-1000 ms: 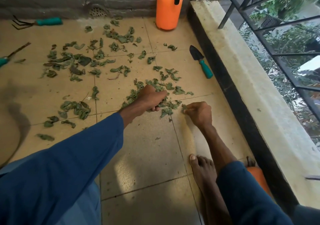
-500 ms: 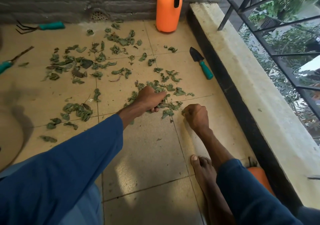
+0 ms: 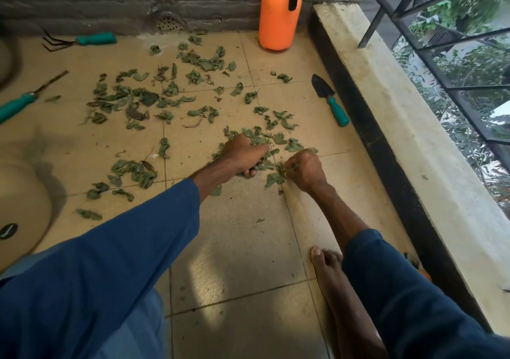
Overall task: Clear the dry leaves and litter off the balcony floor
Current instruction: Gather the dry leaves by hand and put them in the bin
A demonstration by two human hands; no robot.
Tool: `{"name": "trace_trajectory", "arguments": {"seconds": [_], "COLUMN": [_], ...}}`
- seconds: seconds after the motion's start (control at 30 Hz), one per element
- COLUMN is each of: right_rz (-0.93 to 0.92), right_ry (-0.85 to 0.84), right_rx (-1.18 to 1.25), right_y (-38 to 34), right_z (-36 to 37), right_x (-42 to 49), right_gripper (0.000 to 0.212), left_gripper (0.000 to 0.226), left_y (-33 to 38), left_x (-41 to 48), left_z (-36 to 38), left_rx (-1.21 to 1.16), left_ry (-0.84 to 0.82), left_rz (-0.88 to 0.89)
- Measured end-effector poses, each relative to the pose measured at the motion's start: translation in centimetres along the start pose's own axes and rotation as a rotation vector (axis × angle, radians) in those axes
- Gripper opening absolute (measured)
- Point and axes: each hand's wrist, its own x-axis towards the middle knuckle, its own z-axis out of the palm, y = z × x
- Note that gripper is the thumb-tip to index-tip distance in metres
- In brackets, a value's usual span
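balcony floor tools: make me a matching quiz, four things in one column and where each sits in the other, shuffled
Things:
1. orange sprayer bottle
2. hand trowel
3. hand rake
4. drain grate

Places:
A. on the floor beside the dark base of the ledge
B. set into the foot of the grey wall
C. far left, lying along the wall
D. upright in the corner where wall meets ledge

Pairs: 1-D, 2-A, 3-C, 4-B

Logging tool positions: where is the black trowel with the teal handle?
Black trowel with the teal handle: head view, right side, flat on the tiles beside the concrete ledge, below the orange sprayer bottle.
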Motion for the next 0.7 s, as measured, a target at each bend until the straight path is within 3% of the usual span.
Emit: {"name": "trace_trajectory", "arguments": {"seconds": [0.3, 0.5, 0.7], "right_rz": [0.156, 0.21, 0.171], "right_ry": [0.077, 0.068, 0.089], "right_rx": [0.068, 0.268, 0.447], "right_y": [1.7, 2.4, 1.6], "right_z": [0.0, -2.2, -3.3], "right_x": [-1.2, -2.1, -2.8], "right_gripper": [0.018, 0.036, 0.021], "left_gripper": [0.025, 0.026, 0.026], "left_y": [-0.3, -0.4, -0.6], "left_x": [0.0, 0.2, 0.5], "left_z": [-0.2, -0.1, 0.0], "left_rx": [0.016, 0.027, 0.027], "left_ry": [-0.012, -0.013, -0.021], "left_rz": [-0.002, -0.002, -0.003]}}
